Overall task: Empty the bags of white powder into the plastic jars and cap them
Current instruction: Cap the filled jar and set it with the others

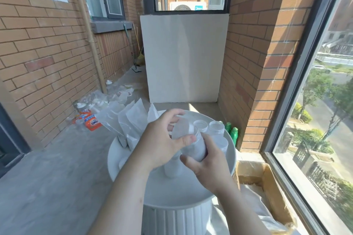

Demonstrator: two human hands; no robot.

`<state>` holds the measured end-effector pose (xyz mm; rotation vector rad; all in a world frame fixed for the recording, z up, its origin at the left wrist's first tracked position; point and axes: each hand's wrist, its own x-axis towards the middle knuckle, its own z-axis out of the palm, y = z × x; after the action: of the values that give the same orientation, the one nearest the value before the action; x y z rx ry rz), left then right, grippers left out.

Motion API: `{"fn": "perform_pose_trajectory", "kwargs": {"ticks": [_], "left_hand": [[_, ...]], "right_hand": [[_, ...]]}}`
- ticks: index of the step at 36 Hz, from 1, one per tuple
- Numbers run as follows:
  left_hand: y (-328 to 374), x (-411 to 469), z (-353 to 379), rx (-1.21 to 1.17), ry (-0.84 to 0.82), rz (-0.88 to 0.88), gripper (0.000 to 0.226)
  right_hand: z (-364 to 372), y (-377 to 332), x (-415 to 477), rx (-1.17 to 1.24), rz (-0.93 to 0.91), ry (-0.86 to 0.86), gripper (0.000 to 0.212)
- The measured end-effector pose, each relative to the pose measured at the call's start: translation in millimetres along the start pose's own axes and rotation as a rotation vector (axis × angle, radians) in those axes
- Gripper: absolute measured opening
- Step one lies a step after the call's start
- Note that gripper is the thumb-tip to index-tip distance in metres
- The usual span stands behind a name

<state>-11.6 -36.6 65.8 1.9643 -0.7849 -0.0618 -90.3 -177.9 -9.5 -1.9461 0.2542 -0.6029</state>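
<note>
Over the round white desk [172,194] our right hand [208,162] grips a tilted plastic jar [199,148], fingers curled round its body. Our left hand [162,139] holds a translucent white piece [181,129] against the jar's mouth; we cannot tell whether it is a bag or a cap. Two open jars [201,126] stand upright just behind. Bags of white powder [131,120] lean over the desk's left rim. Green bottles [234,133] stand on the floor by the brick wall.
</note>
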Motion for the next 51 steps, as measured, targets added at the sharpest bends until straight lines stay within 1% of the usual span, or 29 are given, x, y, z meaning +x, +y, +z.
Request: {"fn": "perform_pose_trajectory", "kwargs": {"ticks": [3, 6, 10, 12, 14, 17, 23, 27, 31, 33, 36, 39, 41, 43, 45, 48, 51], "left_hand": [[5.8, 2.6, 8.0, 0.208, -0.039, 0.036, 0.049], [12.2, 2.8, 14.9, 0.341, -0.022, 0.036, 0.051], [15.5, 3.3, 27.6, 0.516, 0.003, -0.048, 0.048], [12.6, 5.1, 32.1, 0.553, 0.009, -0.1, 0.048], [8.8, 7.8, 34.4, 0.567, 0.037, -0.12, 0.05], [6.1, 11.0, 36.6, 0.605, 0.073, -0.14, 0.049], [7.7, 11.7, 36.4, 0.642, 0.082, -0.199, 0.051], [3.7, 12.3, 36.4, 0.595, 0.1, -0.322, 0.053], [-0.6, 13.6, 34.3, 0.558, 0.051, -0.347, 0.054], [-3.9, 13.9, 31.3, 0.533, 0.02, -0.313, 0.056], [-11.0, 13.8, 28.5, 0.571, 0.004, -0.137, 0.063], [-9.5, 12.1, 27.6, 0.577, 0.036, -0.001, 0.062], [-4.9, 10.7, 28.6, 0.589, 0.071, 0.016, 0.058], [-1.5, 10.1, 31.0, 0.607, 0.1, -0.022, 0.054], [-0.3, 10.8, 33.7, 0.616, 0.115, -0.108, 0.053], [-2.0, 13.5, 36.0, 0.607, 0.101, -0.243, 0.057], [-2.7, 15.3, 36.9, 0.597, 0.096, -0.303, 0.062]], "right_hand": [[4.8, 5.3, 2.0, -0.024, -0.006, 0.016, 0.047], [9.5, 9.3, 3.1, -0.028, 0.021, 0.052, 0.049], [15.6, 12.6, 3.9, -0.102, 0.028, 0.038, 0.063], [16.3, 13.3, 3.0, -0.14, 0.015, 0.039, 0.068], [15.6, 10.5, 0.7, -0.17, 0.007, 0.037, 0.068], [14.1, 6.8, -1.5, -0.202, -0.015, 0.041, 0.062], [13.1, 8.3, -2.3, -0.249, -0.013, 0.022, 0.06], [18.5, 10.6, -4.4, -0.333, -0.025, 0.01, 0.066], [20.5, 11.6, -4.1, -0.381, -0.014, 0.014, 0.07], [18.7, 10.7, -2.6, -0.396, -0.007, 0.009, 0.07], [16.2, 9.7, -0.9, -0.344, 0.03, 0.008, 0.064], [14.4, 8.4, -0.4, -0.301, 0.042, 0.028, 0.06], [14.0, 7.1, -0.6, -0.301, 0.037, 0.033, 0.06], [14.8, 6.3, -1.3, -0.323, 0.021, 0.034, 0.062], [16.2, 7.0, -2.6, -0.381, 0.001, 0.034, 0.066], [16.9, 6.9, -4.6, -0.453, -0.048, 0.019, 0.067], [16.4, 7.2, -5.1, -0.488, -0.068, 0.017, 0.067]]}}
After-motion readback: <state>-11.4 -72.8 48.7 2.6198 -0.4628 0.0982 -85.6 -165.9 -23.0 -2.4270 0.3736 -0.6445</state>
